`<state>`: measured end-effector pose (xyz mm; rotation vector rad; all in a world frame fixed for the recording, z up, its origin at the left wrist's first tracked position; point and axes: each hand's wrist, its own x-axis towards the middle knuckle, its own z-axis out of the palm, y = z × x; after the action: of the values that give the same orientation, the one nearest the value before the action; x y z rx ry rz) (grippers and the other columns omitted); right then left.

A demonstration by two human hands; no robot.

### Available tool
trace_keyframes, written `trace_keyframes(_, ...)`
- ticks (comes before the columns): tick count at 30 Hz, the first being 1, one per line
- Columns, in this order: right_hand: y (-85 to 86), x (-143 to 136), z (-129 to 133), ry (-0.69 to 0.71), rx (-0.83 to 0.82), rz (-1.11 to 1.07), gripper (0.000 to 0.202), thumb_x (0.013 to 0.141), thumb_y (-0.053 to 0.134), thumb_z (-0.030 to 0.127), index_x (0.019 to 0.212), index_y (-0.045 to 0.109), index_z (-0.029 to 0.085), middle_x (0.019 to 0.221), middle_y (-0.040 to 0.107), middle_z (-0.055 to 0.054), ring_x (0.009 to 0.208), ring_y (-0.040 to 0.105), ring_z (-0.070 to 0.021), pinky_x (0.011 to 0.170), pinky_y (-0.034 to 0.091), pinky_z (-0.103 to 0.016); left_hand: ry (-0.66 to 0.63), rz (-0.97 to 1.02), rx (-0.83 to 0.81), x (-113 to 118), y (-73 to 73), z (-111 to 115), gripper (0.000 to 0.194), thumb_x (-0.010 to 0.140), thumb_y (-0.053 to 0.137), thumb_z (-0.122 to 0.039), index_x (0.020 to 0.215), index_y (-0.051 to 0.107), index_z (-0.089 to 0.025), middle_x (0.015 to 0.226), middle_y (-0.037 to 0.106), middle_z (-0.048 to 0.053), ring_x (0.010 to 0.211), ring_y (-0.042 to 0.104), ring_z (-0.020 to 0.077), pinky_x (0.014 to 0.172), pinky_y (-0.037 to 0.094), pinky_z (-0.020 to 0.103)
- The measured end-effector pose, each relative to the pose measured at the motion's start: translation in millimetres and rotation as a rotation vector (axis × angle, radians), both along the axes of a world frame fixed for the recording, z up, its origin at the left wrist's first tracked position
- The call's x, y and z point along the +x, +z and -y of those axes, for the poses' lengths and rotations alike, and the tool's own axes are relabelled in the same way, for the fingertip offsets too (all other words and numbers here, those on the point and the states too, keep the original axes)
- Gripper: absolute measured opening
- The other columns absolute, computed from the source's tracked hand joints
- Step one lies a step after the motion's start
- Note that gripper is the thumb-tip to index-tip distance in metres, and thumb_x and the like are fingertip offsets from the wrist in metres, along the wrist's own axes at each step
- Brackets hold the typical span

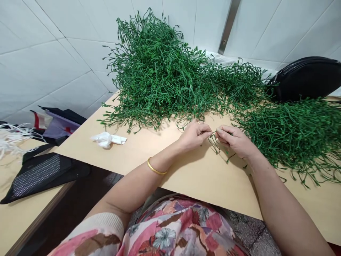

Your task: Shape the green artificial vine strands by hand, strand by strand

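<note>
Above the table's bare middle, my left hand [195, 134] and my right hand [234, 140] face each other with little space between the fingertips. Both are closed in a pinch on thin green cord-like strands [213, 142], whose loose ends hang beneath the fingers. Exactly how the strands run inside the fingers is hidden. Just beyond my hands spreads a large heap of the same green strands [160, 74], with small knobbed or frayed ends. To the right of my right hand lies a second, flatter pile of green strands [295, 135].
A crumpled white tissue [105, 139] lies left on the light wood table [149, 156]. A black bag [306, 78] stands back right by the tiled wall [80, 21]. On a lower surface at left are black mesh fabric [39, 174] and white cords [16, 140].
</note>
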<state>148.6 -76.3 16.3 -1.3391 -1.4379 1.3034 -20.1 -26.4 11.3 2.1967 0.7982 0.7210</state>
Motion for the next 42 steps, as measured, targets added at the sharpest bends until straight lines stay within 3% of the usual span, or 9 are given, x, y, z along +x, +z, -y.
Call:
trace_keyframes(5, -0.1, -9.6, -2.5, -0.194, 0.055, -0.041, 0.039, 0.076, 0.055, 0.054, 0.061, 0.048, 0.018, 0.046, 0.026, 0.007, 0.042, 0.023, -0.006, 0.041, 0.019, -0.022, -0.014, 0.123, -0.134, 5.1, -1.4, -2.6, 0.025, 0.08, 0.047, -0.025, 0.058, 0.045, -0.015, 0.056, 0.039, -0.003, 0.058, 0.038, 0.0086, 0.061, 0.031, 0.025)
trace_keyframes(10, 4.3, -18.7, -4.9, -0.346, 0.323, 0.341, 0.036, 0.082, 0.049, 0.045, 0.058, 0.05, 0.018, 0.045, 0.036, 0.004, 0.045, 0.032, -0.0078, 0.045, 0.025, -0.023, 0.004, 0.2, -0.276, 7.9, 7.5, 2.2, 0.025, 0.08, 0.047, -0.025, 0.057, 0.043, -0.015, 0.056, 0.036, -0.003, 0.058, 0.035, 0.0079, 0.057, 0.028, 0.023)
trace_keyframes(12, 5.0, -14.2, -7.8, -0.401, 0.374, 0.391, 0.034, 0.082, 0.051, 0.04, 0.056, 0.05, 0.017, 0.045, 0.038, 0.004, 0.045, 0.033, -0.0075, 0.046, 0.025, -0.023, -0.012, 0.254, -0.317, 5.3, 11.7, 5.7, 0.024, 0.079, 0.048, -0.025, 0.058, 0.044, -0.015, 0.056, 0.037, -0.003, 0.057, 0.035, 0.0078, 0.056, 0.028, 0.023)
trace_keyframes(17, 6.2, 8.6, -14.7, -0.765, 0.237, -0.069, 0.036, 0.076, 0.058, 0.043, 0.054, 0.044, 0.018, 0.043, 0.028, 0.008, 0.038, 0.023, -0.0044, 0.038, 0.02, -0.02, -0.099, 0.319, -0.4, -1.2, 13.9, 8.6, 0.024, 0.079, 0.051, -0.032, 0.063, 0.049, -0.014, 0.056, 0.041, -0.003, 0.053, 0.036, 0.0069, 0.054, 0.029, 0.022)
trace_keyframes(19, 7.0, 6.9, -14.2, -0.679, 0.252, -0.124, 0.033, 0.074, 0.06, 0.045, 0.059, 0.049, 0.018, 0.046, 0.036, 0.007, 0.041, 0.033, -0.0049, 0.041, 0.029, -0.019, -0.028, 0.311, -0.377, 0.4, 10.5, 5.9, 0.023, 0.079, 0.051, -0.03, 0.061, 0.048, -0.015, 0.054, 0.04, -0.004, 0.052, 0.036, 0.007, 0.053, 0.03, 0.022)
trace_keyframes(22, 5.9, -7.6, -11.8, -0.423, 0.219, -0.116, 0.034, 0.072, 0.062, 0.05, 0.065, 0.056, 0.017, 0.063, 0.056, 0.0, 0.056, 0.05, -0.0086, 0.051, 0.04, -0.021, 0.039, 0.299, -0.266, 4.7, 4.1, 2.0, 0.021, 0.078, 0.051, -0.025, 0.06, 0.05, -0.014, 0.055, 0.042, -0.003, 0.056, 0.04, 0.0083, 0.057, 0.033, 0.023)
trace_keyframes(25, 1.7, -18.2, -9.7, -0.3, 0.082, -0.238, 0.035, 0.068, 0.064, 0.052, 0.067, 0.058, 0.018, 0.068, 0.06, -0.001, 0.061, 0.054, -0.0101, 0.054, 0.042, -0.022, 0.068, 0.276, -0.113, 6.7, -1.0, 1.4, 0.02, 0.08, 0.05, -0.025, 0.063, 0.053, -0.014, 0.059, 0.048, -0.002, 0.063, 0.043, 0.0101, 0.064, 0.034, 0.025)
trace_keyframes(33, -5.6, -12.1, -3.6, -0.176, -0.084, -0.338, 0.03, 0.063, 0.07, 0.047, 0.073, 0.061, 0.02, 0.067, 0.06, -0.001, 0.066, 0.056, -0.0121, 0.059, 0.044, -0.023, 0.214, 0.086, 0.117, 6.7, -10.3, -0.5, 0.022, 0.083, 0.048, -0.027, 0.067, 0.057, -0.016, 0.068, 0.057, 0.002, 0.071, 0.047, 0.0137, 0.075, 0.034, 0.03)
trace_keyframes(42, -5.0, -10.8, -0.2, -0.149, -0.117, -0.287, 0.031, 0.06, 0.074, 0.041, 0.08, 0.064, 0.019, 0.071, 0.057, 0.002, 0.066, 0.053, -0.0091, 0.065, 0.046, -0.022, 0.235, 0.035, 0.163, 5.4, -10.5, -0.6, 0.021, 0.083, 0.046, -0.028, 0.067, 0.055, -0.017, 0.067, 0.057, 0.002, 0.072, 0.046, 0.015, 0.074, 0.035, 0.03)
